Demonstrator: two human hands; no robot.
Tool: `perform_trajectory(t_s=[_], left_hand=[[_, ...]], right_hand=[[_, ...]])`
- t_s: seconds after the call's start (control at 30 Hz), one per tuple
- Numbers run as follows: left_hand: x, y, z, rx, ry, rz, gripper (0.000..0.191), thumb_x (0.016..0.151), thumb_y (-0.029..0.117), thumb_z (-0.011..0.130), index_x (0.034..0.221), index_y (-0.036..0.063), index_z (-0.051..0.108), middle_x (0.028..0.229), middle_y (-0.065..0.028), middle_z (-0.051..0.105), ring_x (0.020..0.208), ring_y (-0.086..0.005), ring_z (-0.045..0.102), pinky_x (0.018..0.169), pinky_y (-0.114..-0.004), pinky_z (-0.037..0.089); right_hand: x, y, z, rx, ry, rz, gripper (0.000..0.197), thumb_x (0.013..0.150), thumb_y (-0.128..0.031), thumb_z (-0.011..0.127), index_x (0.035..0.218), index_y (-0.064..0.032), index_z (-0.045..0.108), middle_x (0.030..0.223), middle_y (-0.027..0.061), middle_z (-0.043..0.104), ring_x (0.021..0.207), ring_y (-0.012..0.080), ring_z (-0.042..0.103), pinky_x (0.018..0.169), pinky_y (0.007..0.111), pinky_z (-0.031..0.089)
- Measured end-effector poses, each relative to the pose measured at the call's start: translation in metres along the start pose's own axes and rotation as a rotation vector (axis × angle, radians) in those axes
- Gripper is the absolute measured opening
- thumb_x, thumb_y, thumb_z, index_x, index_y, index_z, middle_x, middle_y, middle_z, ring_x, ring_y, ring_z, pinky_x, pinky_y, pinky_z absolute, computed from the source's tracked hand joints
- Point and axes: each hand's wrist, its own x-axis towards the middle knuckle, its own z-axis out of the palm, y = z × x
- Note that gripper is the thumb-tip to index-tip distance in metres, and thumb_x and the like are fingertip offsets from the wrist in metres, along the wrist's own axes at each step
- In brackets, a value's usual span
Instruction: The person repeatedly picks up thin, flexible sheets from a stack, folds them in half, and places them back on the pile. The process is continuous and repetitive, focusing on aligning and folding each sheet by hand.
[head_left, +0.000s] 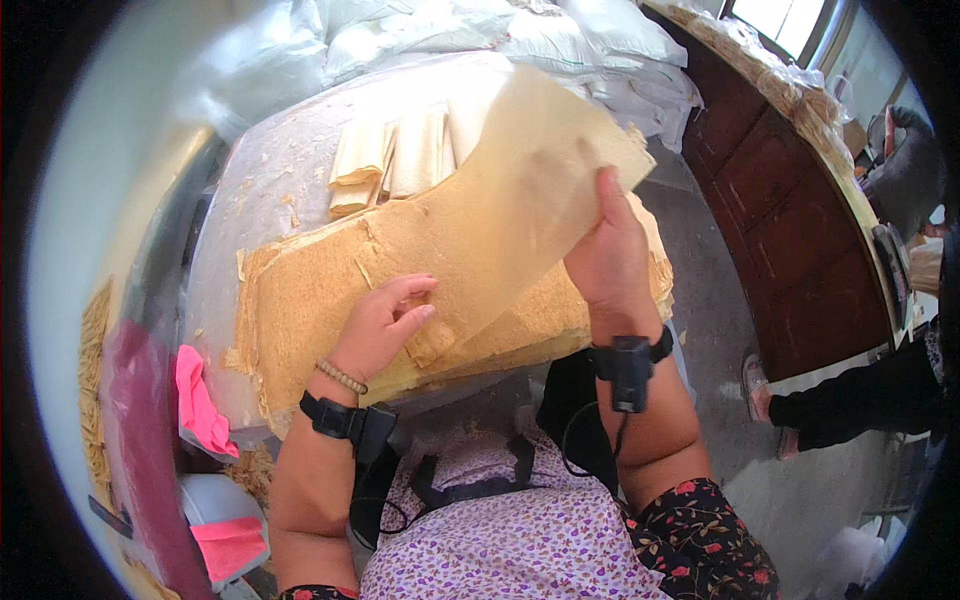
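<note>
My right hand (615, 240) grips a thin, translucent tan sheet (517, 202) by its right part, thumb on the near face. That end of the sheet is lifted and bowed, and fingers show dimly through it. Beneath lies a thick stack of brownish-yellow sheets (307, 300) with ragged, flaking edges. My left hand (386, 319) is low over the stack's middle, thumb and fingers curled and slightly apart, nothing visible between them. Whether its fingertips touch the sheet is unclear. A crumpled torn flap (433, 341) lies just beside the left thumb.
Folded pale sheets (397, 161) lie behind the stack on a plastic-covered table (240, 195) strewn with flakes. White sacks (450, 34) are piled beyond. Pink cloths (201, 401) hang at the left. Dark brown cabinets (780, 225) line the right, where another person's legs (855, 401) show.
</note>
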Motion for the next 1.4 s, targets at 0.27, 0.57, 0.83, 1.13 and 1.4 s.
perform_trajectory(t_s=[0.27, 0.57, 0.83, 1.13, 1.4], left_hand=[[0.013, -0.007, -0.017, -0.328, 0.04, -0.229, 0.045, 0.112, 0.035, 0.059, 0.139, -0.0001, 0.066, 0.131, -0.0107, 0.072, 0.116, -0.0227, 0.071, 0.1, -0.036, 0.057], [-0.072, -0.028, -0.091, -0.828, 0.485, -0.463, 0.057, 0.111, 0.042, 0.057, 0.152, 0.0026, 0.052, 0.103, -0.0046, 0.071, 0.085, -0.0159, 0.073, 0.073, -0.032, 0.063], [-0.087, -0.079, -0.106, 0.009, 0.64, -0.468, 0.066, 0.094, 0.006, 0.063, 0.158, 0.0046, 0.048, 0.077, -0.0007, 0.065, 0.072, -0.0132, 0.067, 0.067, -0.03, 0.056], [-0.101, -0.066, -0.098, 0.554, 0.654, -0.401, 0.038, 0.093, 0.012, 0.062, 0.127, 0.0186, 0.078, 0.094, -0.0155, 0.068, 0.084, -0.0291, 0.069, 0.078, -0.042, 0.055], [-0.098, -0.028, -0.086, 0.918, 0.682, -0.02, 0.047, 0.093, 0.029, 0.078, 0.135, 0.0087, 0.069, 0.135, -0.0198, 0.066, 0.124, -0.0411, 0.062, 0.106, -0.049, 0.05]], right_hand=[[-0.018, 0.036, 0.051, -0.378, -0.195, -0.012, 0.047, 0.116, -0.033, 0.049, 0.146, 0.0011, 0.059, 0.139, 0.0148, 0.068, 0.125, 0.0259, 0.066, 0.109, 0.039, 0.05], [-0.057, 0.172, 0.111, -1.139, -0.626, -0.244, 0.036, 0.102, -0.026, 0.062, 0.126, -0.0038, 0.075, 0.117, 0.0184, 0.075, 0.112, 0.0361, 0.07, 0.102, 0.052, 0.049], [-0.073, 0.154, 0.118, -1.199, -0.774, -0.116, 0.04, 0.097, -0.036, 0.075, 0.126, -0.0086, 0.076, 0.126, 0.0158, 0.074, 0.124, 0.0324, 0.068, 0.112, 0.046, 0.047], [-0.005, 0.104, 0.054, -1.642, -0.271, 0.334, 0.074, 0.084, -0.047, 0.087, 0.137, 0.0018, 0.068, 0.106, 0.0213, 0.079, 0.104, 0.0365, 0.077, 0.092, 0.043, 0.059], [0.009, 0.103, 0.056, -1.044, -0.222, 0.66, 0.038, 0.093, -0.026, 0.078, 0.115, 0.0042, 0.072, 0.097, 0.0132, 0.075, 0.082, 0.0229, 0.074, 0.068, 0.037, 0.06]])
